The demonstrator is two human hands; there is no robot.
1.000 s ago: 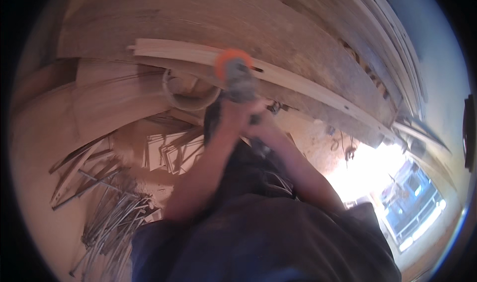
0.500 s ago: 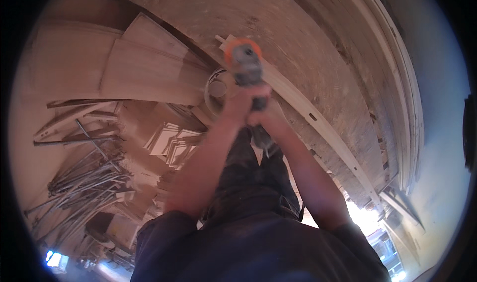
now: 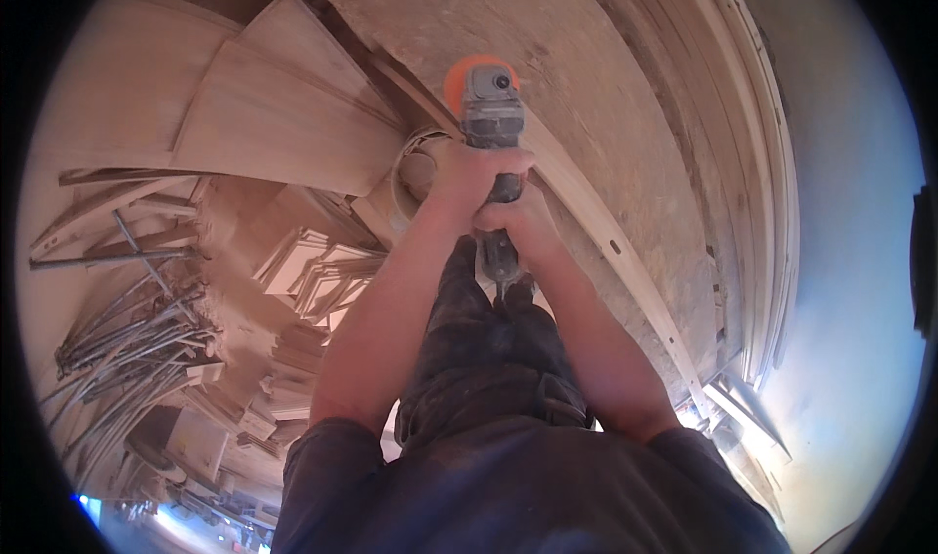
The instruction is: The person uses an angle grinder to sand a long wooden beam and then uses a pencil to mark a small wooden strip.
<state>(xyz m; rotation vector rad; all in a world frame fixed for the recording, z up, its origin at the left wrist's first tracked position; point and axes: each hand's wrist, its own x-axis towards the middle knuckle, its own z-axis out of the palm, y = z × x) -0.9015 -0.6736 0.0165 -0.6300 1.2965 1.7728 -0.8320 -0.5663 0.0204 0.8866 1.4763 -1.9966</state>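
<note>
Both of my hands grip an angle grinder (image 3: 492, 114) with a grey head, a dark body and an orange disc (image 3: 471, 70) at its far end. My left hand (image 3: 474, 175) is closed round the body just behind the head. Closer to me, my right hand (image 3: 521, 224) is wrapped round the rear part. The disc lies over a long, light wooden plank (image 3: 586, 207) with slots in it, on a broad worktop (image 3: 625, 134). Whether the disc touches the plank I cannot tell. A cord end hangs from the grinder's near end.
A round bucket (image 3: 403, 178) stands left of the grinder, beside large wooden sheets (image 3: 283, 114). Farther left are stacked thin boards (image 3: 318, 276) and a heap of metal rods (image 3: 132, 349). Long boards (image 3: 767, 163) line the right, along a pale wall (image 3: 850, 212).
The grinder has shifted slightly away from me, with both hands still round it. The whole view has turned a little, and the blur on the tool is mostly gone.
</note>
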